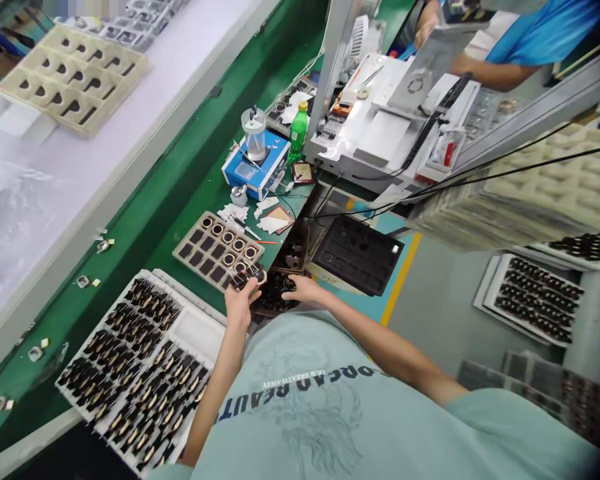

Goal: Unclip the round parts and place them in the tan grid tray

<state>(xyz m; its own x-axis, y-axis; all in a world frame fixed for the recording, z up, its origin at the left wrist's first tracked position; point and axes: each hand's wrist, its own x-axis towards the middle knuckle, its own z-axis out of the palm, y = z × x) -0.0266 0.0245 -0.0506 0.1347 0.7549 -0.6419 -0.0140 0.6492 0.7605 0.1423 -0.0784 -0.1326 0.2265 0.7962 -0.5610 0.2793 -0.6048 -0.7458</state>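
My left hand (241, 299) is closed around a small round dark watch-like part (256, 272), held over the near corner of a beige compartment tray (180, 252). Some of that tray's pockets hold round ring-shaped pieces; others show dark rectangles. To the right, my right hand (304, 289) reaches over an open box of small shiny black parts (276, 292). Its thumb and fingers are apart at the box's edge, with nothing clearly between them. At my left lies a large white tray (195, 328) filled with rows of black and tan pieces.
Beyond the tray stand a blue machine (253, 175), a green bottle (299, 130) and paper scraps (273, 223). A black tray (357, 253) is at the right, near stacked beige trays (545, 173). A co-worker in a blue sleeve (555, 37) works beyond. A white conveyor (180, 80) runs along the left.
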